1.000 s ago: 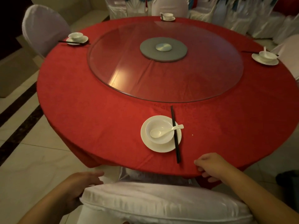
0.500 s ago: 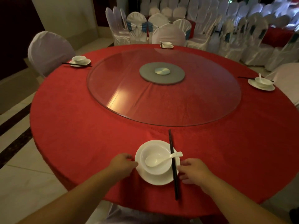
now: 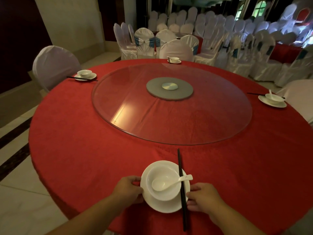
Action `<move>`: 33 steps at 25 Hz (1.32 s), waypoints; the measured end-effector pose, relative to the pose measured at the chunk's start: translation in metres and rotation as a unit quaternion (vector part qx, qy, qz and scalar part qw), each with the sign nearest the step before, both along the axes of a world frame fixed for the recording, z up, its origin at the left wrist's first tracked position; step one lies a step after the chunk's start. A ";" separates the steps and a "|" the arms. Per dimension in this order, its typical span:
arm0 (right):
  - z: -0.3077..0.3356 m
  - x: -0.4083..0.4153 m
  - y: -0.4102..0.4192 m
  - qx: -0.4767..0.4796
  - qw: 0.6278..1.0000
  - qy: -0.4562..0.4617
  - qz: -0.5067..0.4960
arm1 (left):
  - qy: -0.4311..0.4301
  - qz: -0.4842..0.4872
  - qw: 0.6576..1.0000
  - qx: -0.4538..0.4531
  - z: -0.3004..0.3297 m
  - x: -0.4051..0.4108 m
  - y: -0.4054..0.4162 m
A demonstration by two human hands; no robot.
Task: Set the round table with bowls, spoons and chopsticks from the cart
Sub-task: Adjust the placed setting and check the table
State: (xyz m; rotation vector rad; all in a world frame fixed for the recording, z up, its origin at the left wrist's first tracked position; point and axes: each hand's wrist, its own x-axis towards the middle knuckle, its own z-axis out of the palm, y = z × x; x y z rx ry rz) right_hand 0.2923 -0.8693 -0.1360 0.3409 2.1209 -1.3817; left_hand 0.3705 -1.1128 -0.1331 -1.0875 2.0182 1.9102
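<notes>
A white plate (image 3: 162, 206) sits near the front edge of the round table (image 3: 84, 150) under its red cloth. On the plate stands a white bowl (image 3: 159, 172) with a white spoon (image 3: 167, 183) lying in it. Black chopsticks (image 3: 182, 192) lie across the plate's right side and run past the table's front edge. My left hand (image 3: 128, 190) grips the plate's left rim. My right hand (image 3: 203, 197) pinches its right rim beside the chopsticks.
Three more place settings stand at the far left (image 3: 85, 74), the back (image 3: 174, 59) and the right (image 3: 273, 100). A glass turntable (image 3: 128, 106) covers the table's middle. White-covered chairs (image 3: 54, 65) ring the table and fill the room behind.
Both hands left the chair back and table edge, reached the near plate and now hold its rim on both sides. The view has tilted upward.
</notes>
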 end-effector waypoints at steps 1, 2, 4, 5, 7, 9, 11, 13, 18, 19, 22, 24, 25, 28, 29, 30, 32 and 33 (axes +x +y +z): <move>-0.001 0.000 0.002 -0.001 1.000 -0.003 -0.002 | 0.000 -0.004 1.000 0.000 0.000 0.000 0.001; -0.002 -0.001 0.003 -0.002 1.000 -0.005 -0.004 | 0.001 -0.009 1.000 -0.001 0.000 -0.001 0.001; -0.003 -0.003 0.008 -0.004 1.000 -0.007 -0.009 | 0.003 -0.019 1.000 0.001 0.001 -0.002 0.004; -0.003 -0.003 0.010 -0.005 1.000 -0.008 -0.011 | 0.003 -0.023 1.000 0.001 0.001 -0.002 0.006; -0.003 -0.003 0.014 -0.007 1.000 -0.010 -0.013 | 0.000 -0.028 1.000 -0.002 0.001 -0.003 0.009; -0.001 -0.002 0.016 -0.009 1.000 -0.013 -0.010 | -0.007 -0.028 1.000 -0.006 0.003 -0.003 0.011; 0.000 0.000 0.016 -0.011 1.000 -0.014 -0.008 | -0.013 -0.029 0.999 -0.012 0.005 -0.002 0.012; 0.000 0.002 0.016 -0.012 1.000 -0.015 -0.008 | -0.020 -0.031 0.999 -0.019 0.007 0.000 0.012; 0.002 0.004 0.015 -0.007 1.000 -0.012 -0.010 | -0.029 -0.043 0.998 -0.030 0.006 0.001 0.010; 0.003 0.004 0.015 -0.006 1.000 -0.013 -0.007 | -0.035 -0.048 0.998 -0.033 0.007 0.002 0.009; 0.006 0.007 0.016 -0.003 1.000 -0.013 -0.003 | -0.014 -0.053 0.992 -0.116 0.004 0.000 0.008; 0.009 0.007 0.016 0.009 1.000 -0.003 -0.005 | 0.021 -0.065 0.971 -0.231 0.008 -0.003 0.008; 0.011 0.007 0.016 0.015 1.000 0.003 -0.004 | 0.034 -0.066 0.968 -0.240 0.012 -0.004 0.010; 0.016 0.009 0.019 0.026 1.000 0.014 0.003 | 0.053 -0.064 0.984 -0.159 0.017 -0.007 0.021; 0.017 0.010 0.020 0.027 1.000 0.015 0.005 | 0.049 -0.064 0.986 -0.148 0.018 -0.007 0.024; 0.019 0.011 0.022 0.030 0.999 0.017 0.005 | 0.048 -0.069 0.986 -0.145 0.018 -0.007 0.026; 0.022 0.014 0.025 0.037 0.999 0.027 0.002 | 0.044 -0.073 0.986 -0.146 0.021 -0.006 0.026; 0.025 0.016 0.027 0.045 0.998 0.039 0.001 | 0.045 -0.082 0.982 -0.164 0.025 -0.005 0.025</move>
